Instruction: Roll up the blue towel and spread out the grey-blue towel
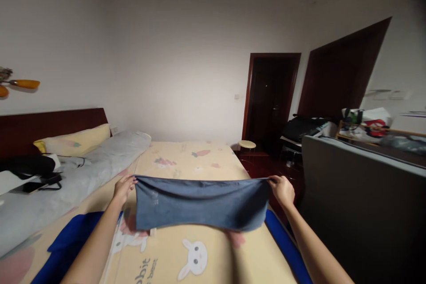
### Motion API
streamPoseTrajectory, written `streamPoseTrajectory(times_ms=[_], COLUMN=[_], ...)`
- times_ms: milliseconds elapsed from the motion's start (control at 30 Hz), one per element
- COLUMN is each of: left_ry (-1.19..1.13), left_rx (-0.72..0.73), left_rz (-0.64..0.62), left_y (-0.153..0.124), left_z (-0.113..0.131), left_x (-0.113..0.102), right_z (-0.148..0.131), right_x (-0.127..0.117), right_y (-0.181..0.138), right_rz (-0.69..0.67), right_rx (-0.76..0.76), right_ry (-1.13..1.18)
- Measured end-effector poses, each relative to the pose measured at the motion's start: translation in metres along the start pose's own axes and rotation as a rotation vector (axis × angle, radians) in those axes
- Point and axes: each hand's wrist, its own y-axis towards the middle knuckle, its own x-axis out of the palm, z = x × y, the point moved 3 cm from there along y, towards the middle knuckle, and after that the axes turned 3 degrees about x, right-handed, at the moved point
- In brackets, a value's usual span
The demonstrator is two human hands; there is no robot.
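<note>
A grey-blue towel (199,204) hangs stretched out flat in the air above the bed. My left hand (124,187) pinches its upper left corner. My right hand (282,189) pinches its upper right corner. The towel's lower edge sags just over the cream bed sheet (186,159), which is printed with rabbits and carrots. A bright blue cloth (71,242) lies on the sheet under my forearms and shows again along the bed's right edge.
A grey blanket (83,168), a yellow pillow (78,141) and dark items lie at the left by the dark headboard (49,124). A grey panel (359,195) stands at the right with clutter behind. A small round stool (246,144) stands before a dark doorway (271,97).
</note>
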Motion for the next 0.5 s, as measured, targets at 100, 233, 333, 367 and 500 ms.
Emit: streamPoseTrajectory(times_ms=[100,233,333,367,500], left_ry=[-0.062,-0.069,-0.001,0.041,0.152], left_rx=[0.044,0.005,-0.098,-0.149,-0.320], left_rz=[-0.045,-0.111,-0.137,-0.143,-0.144], left_y=[-0.005,-0.032,-0.058,-0.066,-0.096], left_z=[0.007,-0.019,-0.072,-0.095,-0.181], left_x=[-0.004,-0.040,-0.081,-0.096,-0.150], right_z=[0.006,0.031,0.065,0.080,0.138], right_x=[-0.007,-0.016,-0.013,-0.010,0.007], right_y=[-0.005,-0.046,-0.099,-0.119,-0.196], right_rz=[0.082,0.061,-0.030,-0.082,-0.301], right_rx=[0.005,0.011,0.057,0.097,0.305], right_ry=[0.083,0.198,0.255,0.279,0.328])
